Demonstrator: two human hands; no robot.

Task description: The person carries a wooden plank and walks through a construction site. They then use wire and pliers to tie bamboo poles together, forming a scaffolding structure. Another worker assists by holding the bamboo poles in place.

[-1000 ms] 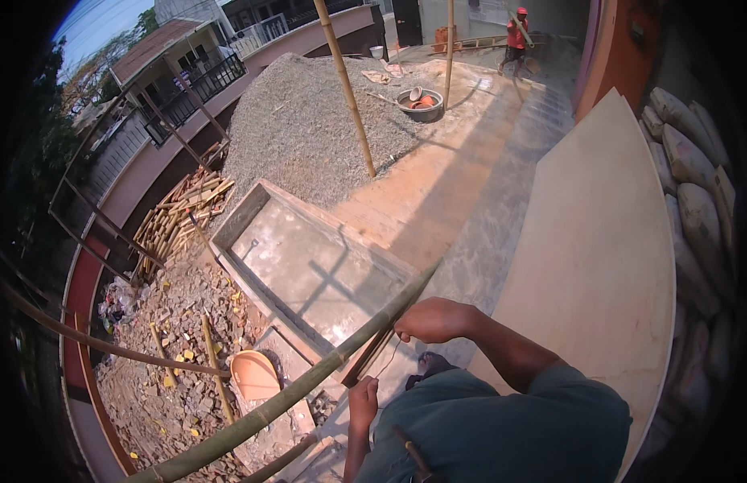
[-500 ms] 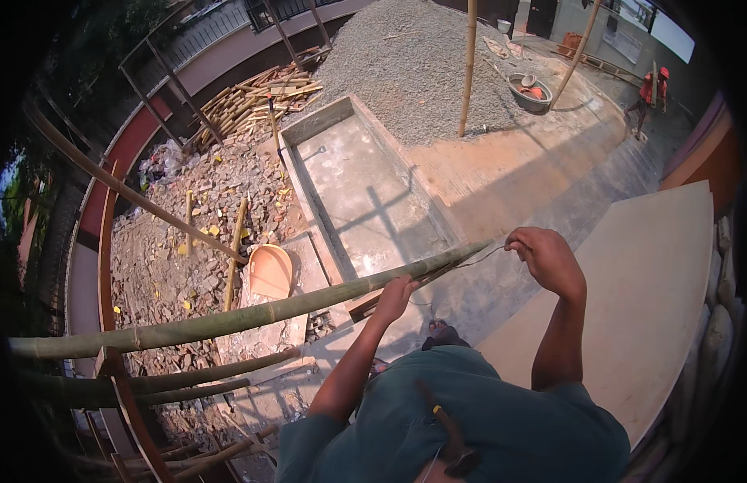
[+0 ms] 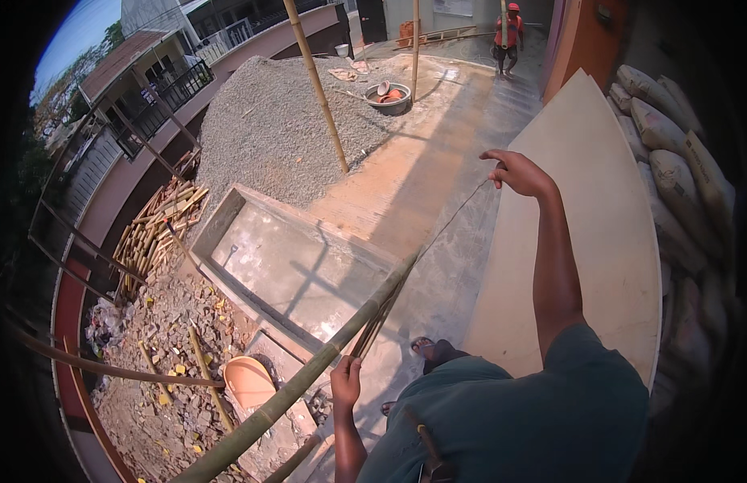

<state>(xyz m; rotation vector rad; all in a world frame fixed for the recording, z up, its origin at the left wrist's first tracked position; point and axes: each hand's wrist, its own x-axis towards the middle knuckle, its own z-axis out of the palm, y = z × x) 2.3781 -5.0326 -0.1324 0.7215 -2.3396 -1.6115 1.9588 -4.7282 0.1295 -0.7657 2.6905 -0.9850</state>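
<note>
A long green bamboo pole (image 3: 289, 392) slants from the lower left up to its far end near the middle. My left hand (image 3: 345, 385) is closed at the pole's right side, on thin dark strands (image 3: 378, 320) that run along the pole toward its far end. Whether its hidden fingers also grip the pole is unclear. Out to the right, my right hand (image 3: 522, 174) pinches the end of a thin dark cord (image 3: 454, 216), drawn nearly straight from the pole's far end. A hammer (image 3: 431, 455) hangs at my waist.
Beyond the pole lies a shallow concrete trough (image 3: 365, 251), with a gravel heap (image 3: 269, 121) behind it. Rubble (image 3: 176, 402) and an orange basin (image 3: 249, 381) are at left. A pale board (image 3: 578, 233) and stacked sacks (image 3: 679, 181) stand at right. A person in a red helmet (image 3: 508, 36) is far off.
My right hand has moved up and away, drawing out more cord. The view has swung right, the pole now lies steeper, and my left hand appears lower. The distant person faces nearer the trough's line.
</note>
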